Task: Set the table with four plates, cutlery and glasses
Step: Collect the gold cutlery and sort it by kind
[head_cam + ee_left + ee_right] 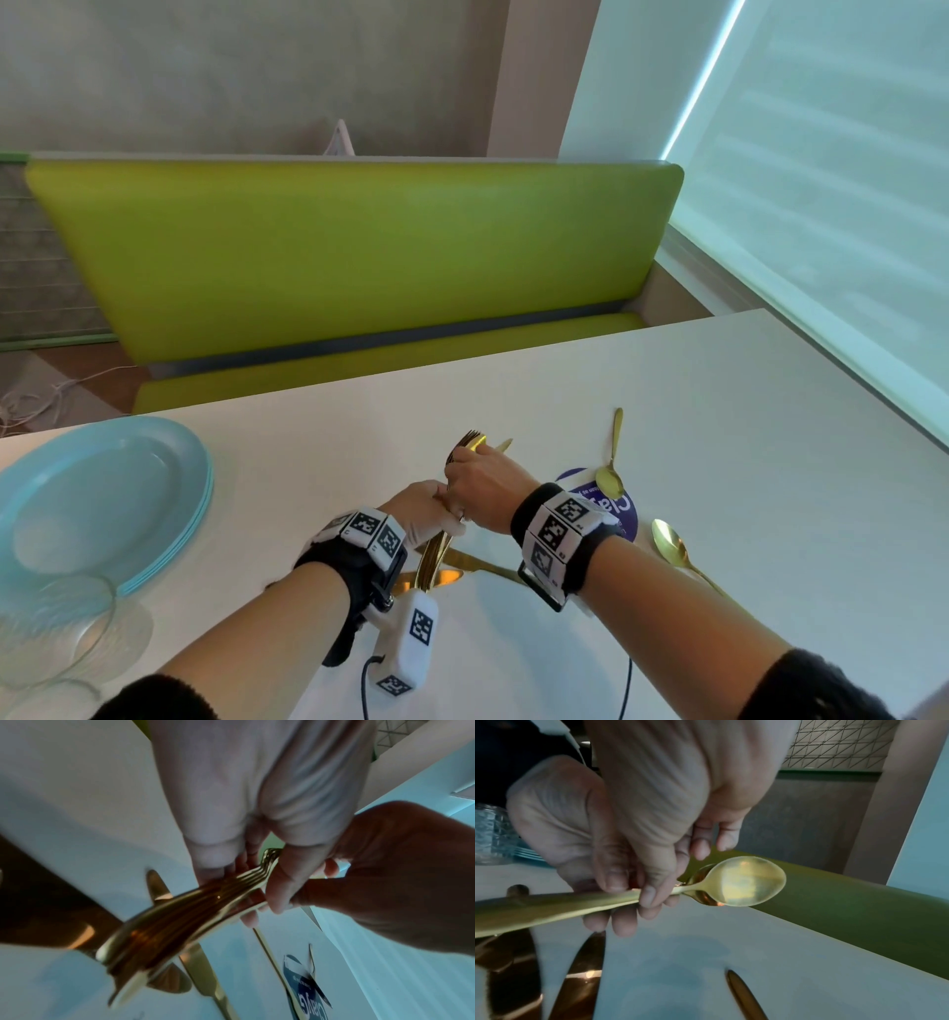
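Observation:
Over the middle of the white table (719,411) my two hands meet on a bundle of gold cutlery (435,557). My left hand (423,506) grips the bundle around its handles (180,919). Fork tines (466,441) stick out past my right hand (477,485). In the right wrist view the thumb and fingers of my right hand (652,890) pinch the neck of a gold spoon (746,882) from the bundle. A stack of light blue plates (97,503) lies at the left, with clear glasses (56,632) in front of it.
Two gold spoons (611,462) (672,550) lie on the table to the right, by a purple round sticker (624,514). A gold knife (482,565) lies under my wrists. A green bench (359,257) runs along the table's far edge, and a window blind stands at the right.

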A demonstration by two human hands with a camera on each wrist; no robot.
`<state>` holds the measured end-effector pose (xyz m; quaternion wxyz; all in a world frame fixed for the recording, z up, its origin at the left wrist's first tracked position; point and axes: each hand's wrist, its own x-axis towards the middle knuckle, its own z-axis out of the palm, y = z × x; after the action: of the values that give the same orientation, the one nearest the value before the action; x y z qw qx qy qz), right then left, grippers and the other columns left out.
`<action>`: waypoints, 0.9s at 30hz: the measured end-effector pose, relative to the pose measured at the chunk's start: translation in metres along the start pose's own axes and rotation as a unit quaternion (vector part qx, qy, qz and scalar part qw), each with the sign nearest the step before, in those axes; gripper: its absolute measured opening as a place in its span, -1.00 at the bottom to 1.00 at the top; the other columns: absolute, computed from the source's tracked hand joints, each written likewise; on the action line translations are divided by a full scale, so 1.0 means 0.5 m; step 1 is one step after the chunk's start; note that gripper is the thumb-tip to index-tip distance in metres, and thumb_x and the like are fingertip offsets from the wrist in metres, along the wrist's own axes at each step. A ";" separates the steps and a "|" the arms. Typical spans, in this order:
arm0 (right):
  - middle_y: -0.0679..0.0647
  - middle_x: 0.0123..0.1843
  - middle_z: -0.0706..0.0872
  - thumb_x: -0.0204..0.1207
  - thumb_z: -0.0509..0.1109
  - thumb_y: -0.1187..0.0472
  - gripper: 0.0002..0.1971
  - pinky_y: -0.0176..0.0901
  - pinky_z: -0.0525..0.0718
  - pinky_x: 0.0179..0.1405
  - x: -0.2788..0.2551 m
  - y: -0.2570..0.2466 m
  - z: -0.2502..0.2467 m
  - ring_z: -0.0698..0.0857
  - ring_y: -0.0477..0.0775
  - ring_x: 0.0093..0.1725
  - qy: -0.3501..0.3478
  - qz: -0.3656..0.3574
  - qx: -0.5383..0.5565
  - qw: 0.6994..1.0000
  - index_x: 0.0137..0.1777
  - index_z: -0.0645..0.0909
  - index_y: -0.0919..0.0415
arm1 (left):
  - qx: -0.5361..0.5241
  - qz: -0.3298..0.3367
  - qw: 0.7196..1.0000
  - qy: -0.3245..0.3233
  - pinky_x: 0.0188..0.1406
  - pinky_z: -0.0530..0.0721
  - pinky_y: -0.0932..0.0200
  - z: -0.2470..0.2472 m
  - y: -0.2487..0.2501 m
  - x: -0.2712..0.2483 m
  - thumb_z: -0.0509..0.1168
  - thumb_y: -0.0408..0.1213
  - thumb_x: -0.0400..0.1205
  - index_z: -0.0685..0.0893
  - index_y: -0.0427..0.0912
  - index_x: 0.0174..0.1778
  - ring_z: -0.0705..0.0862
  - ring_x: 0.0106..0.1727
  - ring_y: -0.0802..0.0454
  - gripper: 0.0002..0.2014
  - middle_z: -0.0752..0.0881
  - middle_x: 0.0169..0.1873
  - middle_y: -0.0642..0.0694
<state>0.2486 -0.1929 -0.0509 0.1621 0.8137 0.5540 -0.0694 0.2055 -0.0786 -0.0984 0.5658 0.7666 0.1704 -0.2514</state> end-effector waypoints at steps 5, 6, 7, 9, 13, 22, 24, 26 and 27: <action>0.01 -0.22 0.73 0.41 0.52 0.14 -0.92 -0.16 0.60 -0.20 -0.008 -0.001 0.003 0.63 0.06 -0.08 -0.008 -0.006 -0.020 1.000 -0.23 0.78 0.13 | 0.134 0.035 0.990 0.000 -0.36 0.40 0.39 0.024 0.000 0.017 0.47 -0.28 0.39 0.56 -0.04 -0.28 0.54 -0.34 0.28 -0.82 0.61 -0.34 0.13; -0.06 -0.41 0.69 0.17 0.68 0.09 -0.84 -0.22 0.59 -0.40 -0.011 0.002 0.009 0.64 0.00 -0.26 -0.003 0.000 -0.015 1.000 -0.45 0.75 0.06 | 0.125 0.039 0.991 0.001 -0.37 0.41 0.40 0.029 -0.001 0.020 0.46 -0.31 0.40 0.57 -0.08 -0.25 0.54 -0.34 0.27 -0.83 0.62 -0.34 0.11; -0.10 -0.55 0.61 -0.07 0.76 0.07 -0.72 -0.31 0.52 -0.54 -0.011 0.007 0.024 0.61 -0.04 -0.41 0.003 -0.003 -0.007 1.000 -0.63 0.67 0.02 | 0.107 0.042 0.993 0.004 -0.38 0.43 0.42 0.034 -0.001 0.020 0.45 -0.35 0.41 0.59 -0.13 -0.20 0.56 -0.36 0.25 -0.84 0.64 -0.35 0.08; -0.12 -0.64 0.53 -0.24 0.79 0.07 -0.63 -0.36 0.46 -0.63 -0.008 0.020 0.049 0.58 -0.06 -0.51 0.028 0.012 0.024 0.999 -0.74 0.58 0.03 | 0.060 0.043 0.997 0.013 -0.40 0.50 0.45 0.040 0.002 0.017 0.42 -0.44 0.43 0.61 -0.23 -0.12 0.61 -0.38 0.20 -0.84 0.68 -0.36 -0.02; -0.10 -0.63 0.54 -0.19 0.78 0.13 -0.65 -0.33 0.51 -0.65 -0.018 0.020 0.057 0.58 -0.04 -0.50 0.045 0.011 0.041 0.998 -0.71 0.59 0.03 | 0.003 0.039 0.999 0.015 -0.53 0.58 0.53 0.046 0.009 0.017 0.37 -0.58 0.46 0.54 -0.26 -0.21 0.63 -0.53 0.22 -0.83 0.64 -0.40 -0.13; -0.11 -0.59 0.58 -0.06 0.74 0.17 -0.75 -0.36 0.56 -0.61 -0.034 0.040 0.078 0.61 -0.06 -0.49 0.128 0.037 0.109 0.985 -0.59 0.67 0.02 | -0.051 0.027 0.998 0.011 -0.29 0.62 0.29 0.051 0.017 0.027 0.34 -0.66 0.43 0.59 -0.21 -0.29 0.61 -0.37 0.02 -0.77 0.67 -0.38 -0.14; -0.06 -0.50 0.66 0.04 0.73 0.18 -0.80 -0.27 0.69 -0.50 -0.043 0.056 0.078 0.67 -0.01 -0.41 0.164 0.075 0.155 0.971 -0.48 0.73 0.08 | -0.077 0.026 0.997 0.018 -0.29 0.63 0.27 0.051 0.017 0.029 0.35 -0.67 0.44 0.63 -0.22 -0.26 0.61 -0.35 0.01 -0.76 0.68 -0.34 -0.14; 0.05 -0.16 0.76 0.35 0.57 0.14 -0.87 -0.08 0.74 -0.11 -0.055 0.088 0.071 0.70 0.07 -0.07 0.144 0.156 0.205 0.956 -0.15 0.78 0.16 | -0.099 0.028 0.994 0.031 -0.22 0.64 0.21 0.047 0.013 0.033 0.34 -0.68 0.46 0.64 -0.23 -0.25 0.62 -0.33 0.00 -0.76 0.68 -0.32 -0.13; 0.07 0.01 0.74 0.47 0.47 0.10 -0.81 -0.08 0.67 0.06 -0.064 0.106 0.072 0.66 0.07 0.08 0.112 0.212 0.220 0.945 0.03 0.75 0.15 | -0.109 0.027 0.993 0.040 -0.22 0.66 0.22 0.045 0.010 0.034 0.34 -0.69 0.46 0.64 -0.24 -0.21 0.63 -0.31 0.01 -0.77 0.67 -0.31 -0.11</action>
<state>0.2881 -0.2509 -0.0657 -0.0735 0.9302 0.3541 -0.0620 0.2179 -0.1019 -0.1093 0.6456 0.7138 0.1982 -0.1853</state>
